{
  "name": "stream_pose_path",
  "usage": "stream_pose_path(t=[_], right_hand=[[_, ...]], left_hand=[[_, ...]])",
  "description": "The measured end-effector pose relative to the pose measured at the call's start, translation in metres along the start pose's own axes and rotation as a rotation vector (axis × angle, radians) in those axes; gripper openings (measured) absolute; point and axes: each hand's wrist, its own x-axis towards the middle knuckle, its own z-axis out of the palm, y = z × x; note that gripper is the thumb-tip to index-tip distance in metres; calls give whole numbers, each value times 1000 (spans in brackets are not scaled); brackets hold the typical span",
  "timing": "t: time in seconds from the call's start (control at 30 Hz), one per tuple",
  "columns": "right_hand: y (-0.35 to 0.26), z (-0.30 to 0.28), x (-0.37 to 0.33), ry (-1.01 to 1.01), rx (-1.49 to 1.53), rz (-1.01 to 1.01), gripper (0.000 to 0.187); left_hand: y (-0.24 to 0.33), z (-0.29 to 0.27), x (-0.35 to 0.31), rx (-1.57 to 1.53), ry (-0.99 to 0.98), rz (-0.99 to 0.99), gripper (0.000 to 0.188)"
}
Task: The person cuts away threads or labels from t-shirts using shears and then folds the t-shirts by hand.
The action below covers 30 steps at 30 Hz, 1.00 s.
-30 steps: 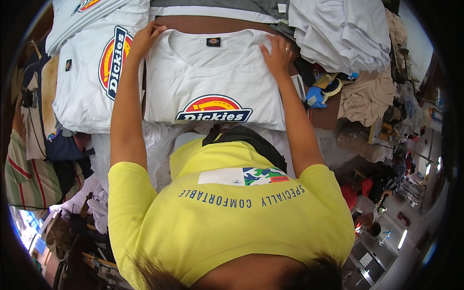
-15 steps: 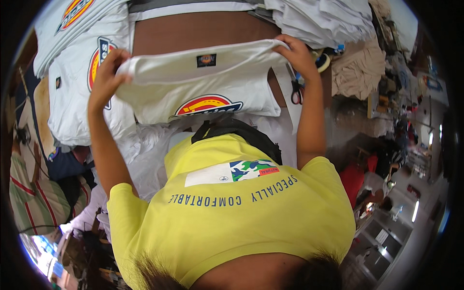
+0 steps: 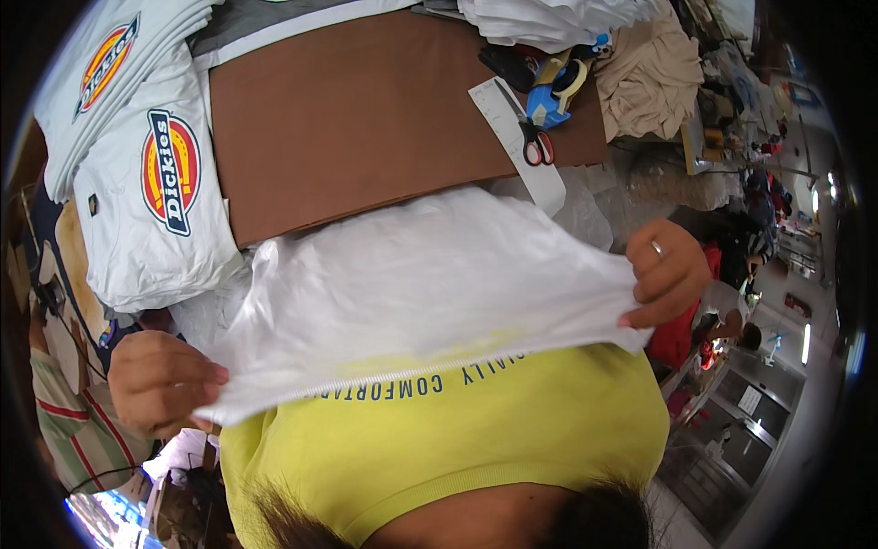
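Note:
A white T-shirt (image 3: 430, 256) is stretched wide between my two hands, close in front of my chest. My left hand (image 3: 165, 382) is closed on one end of the edge nearest me, and my right hand (image 3: 666, 274), with a ring on one finger, grips the other end. The cloth sags a little in the middle and shows its plain white side. Its far part lies against the near edge of a brown board (image 3: 366, 119). Folds hide some of my fingertips.
Printed white T-shirts (image 3: 137, 210) are stacked at the left. Black-and-red scissors (image 3: 536, 142) rest on a white strip (image 3: 498, 105) at the board's right, by a blue tape dispenser (image 3: 551, 101). Beige cloth (image 3: 649, 73) is heaped beyond. A person in striped clothing (image 3: 87, 412) is at the far left.
Both hands have come back toward my chest and spread apart, drawing the T-shirt off the brown board. Its collar label and print no longer show.

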Motion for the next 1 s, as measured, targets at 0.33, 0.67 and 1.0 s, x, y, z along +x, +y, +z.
stream_pose_path(t=[0.33, 0.67, 1.0], right_hand=[[242, 8, 78, 592, -345, 834, 38], [335, 94, 127, 484, -767, 993, 25], [320, 123, 175, 456, -990, 797, 32]], left_hand=[[-242, -32, 36, 287, 314, -675, 33], [-365, 46, 20, 783, 336, -950, 32], [-377, 57, 5, 1006, 524, -702, 29]])
